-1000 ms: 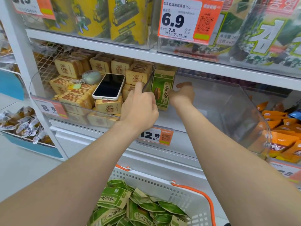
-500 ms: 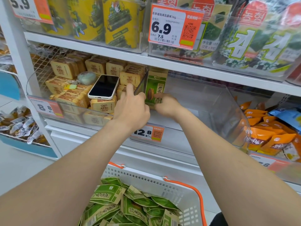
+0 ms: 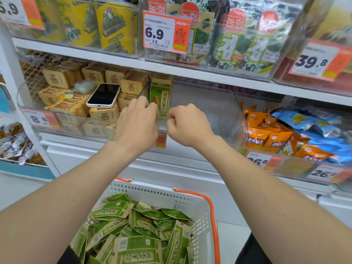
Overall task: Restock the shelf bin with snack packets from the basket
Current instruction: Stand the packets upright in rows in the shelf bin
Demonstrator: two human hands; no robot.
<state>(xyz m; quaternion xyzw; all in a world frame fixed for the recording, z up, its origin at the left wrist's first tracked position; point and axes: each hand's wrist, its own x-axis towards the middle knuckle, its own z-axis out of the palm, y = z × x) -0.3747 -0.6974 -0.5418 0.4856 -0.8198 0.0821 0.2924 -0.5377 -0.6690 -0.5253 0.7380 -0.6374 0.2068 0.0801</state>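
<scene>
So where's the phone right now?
Head view, left of centre: the phone lies on the tan snack packs, just left of the left hand.

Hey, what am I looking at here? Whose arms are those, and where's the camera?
No machine here: a person wears a camera on the head, so the one view looks along their own bare arms at a shop shelf. The left hand touches a green packet standing upright in the clear bin; whether it grips is unclear. The right hand is curled beside it, holding nothing visible. Below, a white basket holds more green packets. A phone lies on brown packets to the left.
</scene>
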